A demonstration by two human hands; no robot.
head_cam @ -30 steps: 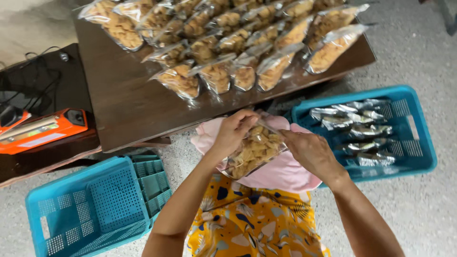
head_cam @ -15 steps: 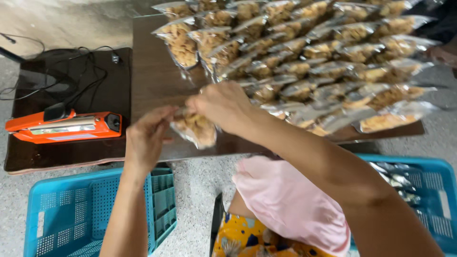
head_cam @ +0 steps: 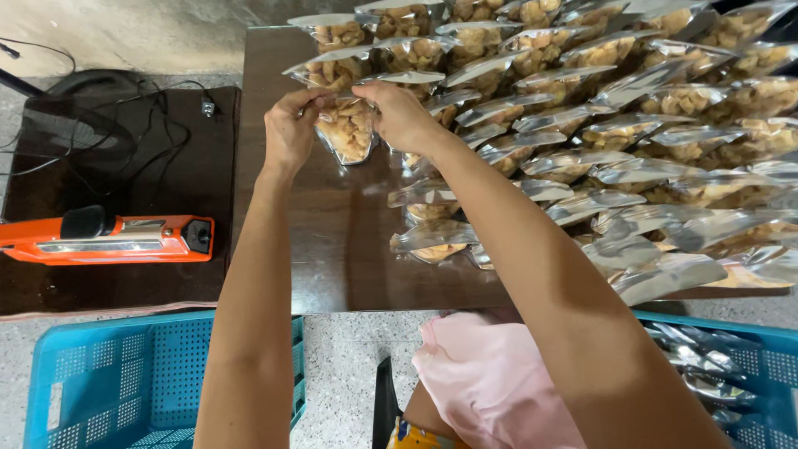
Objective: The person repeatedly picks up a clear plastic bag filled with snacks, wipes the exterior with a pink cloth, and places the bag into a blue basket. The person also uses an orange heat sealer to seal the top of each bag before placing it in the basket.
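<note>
Both hands, left hand [head_cam: 288, 133] and right hand [head_cam: 403, 116], pinched a clear snack-filled plastic pouch [head_cam: 347, 129] between them by its top corners.

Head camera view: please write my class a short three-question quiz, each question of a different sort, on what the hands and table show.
1. True or false: both hands grip one clear snack bag.
2. Multiple choice: the orange sealing tool lies (a) left of the wooden table, (b) in a basket, (c) on the bags.
3. What colour is the basket below the left arm?

Key: 1 true: left hand and right hand pinch its top. 2 a. 3 blue.
</note>
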